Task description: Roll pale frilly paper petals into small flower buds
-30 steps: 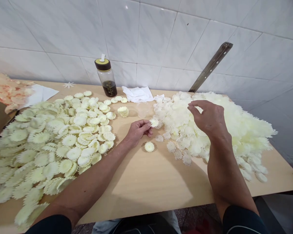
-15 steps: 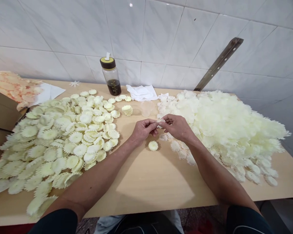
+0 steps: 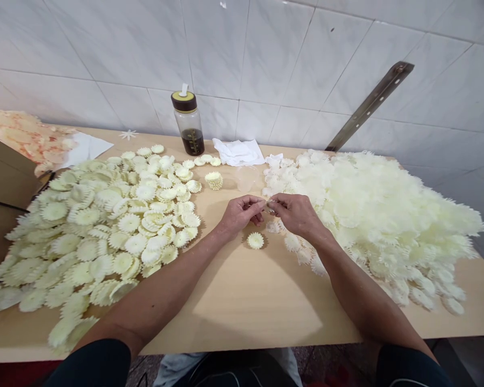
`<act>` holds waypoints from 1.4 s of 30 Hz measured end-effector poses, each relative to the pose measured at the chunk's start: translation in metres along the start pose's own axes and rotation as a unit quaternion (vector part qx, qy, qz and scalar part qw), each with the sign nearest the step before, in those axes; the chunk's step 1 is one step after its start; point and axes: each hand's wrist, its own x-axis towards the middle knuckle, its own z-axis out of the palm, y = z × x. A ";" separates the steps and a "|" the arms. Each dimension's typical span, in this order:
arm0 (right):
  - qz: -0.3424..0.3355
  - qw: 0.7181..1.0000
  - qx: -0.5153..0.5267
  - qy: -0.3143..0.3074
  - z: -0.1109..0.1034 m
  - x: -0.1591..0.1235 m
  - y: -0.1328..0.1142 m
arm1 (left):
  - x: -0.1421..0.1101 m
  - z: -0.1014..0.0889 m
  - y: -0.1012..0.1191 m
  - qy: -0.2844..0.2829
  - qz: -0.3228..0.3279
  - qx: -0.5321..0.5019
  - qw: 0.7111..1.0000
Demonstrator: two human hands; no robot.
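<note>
Left hand [image 3: 242, 213] and right hand [image 3: 293, 213], fingertips together, pinch 1 pale piece [image 3: 270, 209], mostly hidden, above table [image 3: 254, 301]. 1 disc [image 3: 255, 240] lies nearby. Left heap [image 3: 105, 236]: cupped pieces, seemingly done. Right heap [image 3: 358, 209]: loose, thin, seemingly plenty left.

Matt discs [image 3: 118, 239], smooth wood-look tabletop [image 3: 246, 312]

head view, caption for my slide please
Left hand and right hand pinch a small pale piece over a table, between the left flower heap and right flower heap.
</note>
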 end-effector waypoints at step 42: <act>-0.104 0.980 0.081 0.148 0.017 -0.002 -0.003 | 0.003 -0.008 0.004 -0.009 -0.079 -0.146 0.986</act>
